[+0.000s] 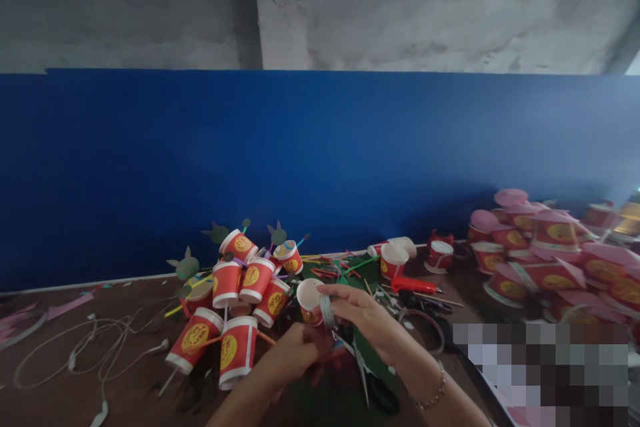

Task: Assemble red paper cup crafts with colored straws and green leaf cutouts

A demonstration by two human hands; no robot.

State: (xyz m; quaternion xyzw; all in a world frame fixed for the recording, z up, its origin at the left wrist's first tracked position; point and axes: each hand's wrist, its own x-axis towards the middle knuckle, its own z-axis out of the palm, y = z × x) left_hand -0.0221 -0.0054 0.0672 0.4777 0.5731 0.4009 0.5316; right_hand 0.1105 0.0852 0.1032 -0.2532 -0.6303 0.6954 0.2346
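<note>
Between the thumb and fingers of my right hand (363,317) is a pale roll of tape (327,311), held on edge. My left hand (297,353) is closed just below and left of the roll, and whatever its fingertips pinch is hidden. A paper cup (307,293) with a white inside stands right behind the roll. Scissors with black handles (383,397) lie on the green mat (330,397) beneath my right wrist. To the left of my hands, several red cups with yellow emblems (237,350) are heaped together, with coloured straws attached.
A red-bodied tool (413,285) lies right of my hands, near white-rimmed cups (394,260). Cups with pink paper (555,233) pile up at far right. White earphones (73,360) sprawl on the left. A blue panel (320,147) backs the table. Part of the lower right is pixelated.
</note>
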